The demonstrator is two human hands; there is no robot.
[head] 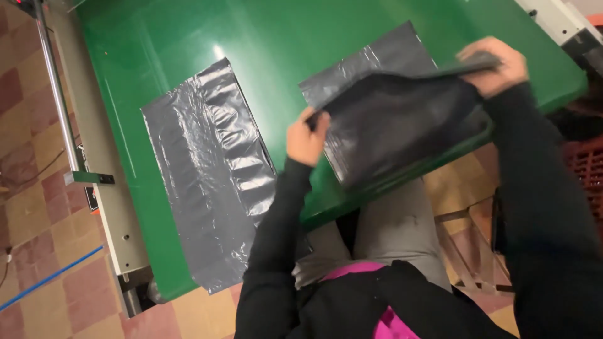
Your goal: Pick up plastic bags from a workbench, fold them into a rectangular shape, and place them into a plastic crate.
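My left hand (306, 139) grips the near-left corner of a dark folded piece (402, 125) inside a grey plastic bag, held just above the green table (251, 44). At the far-right corner of the same piece, my right hand (496, 63) pinches its edge. Under it lies a flat grey plastic bag (377, 59). Both sleeves are black.
A second grey plastic bag (210, 169) lies flat on the table to the left, hanging over the near edge. A metal rail (94, 157) runs along the table's left side. Tiled floor shows at left. A red crate (587, 166) stands at right.
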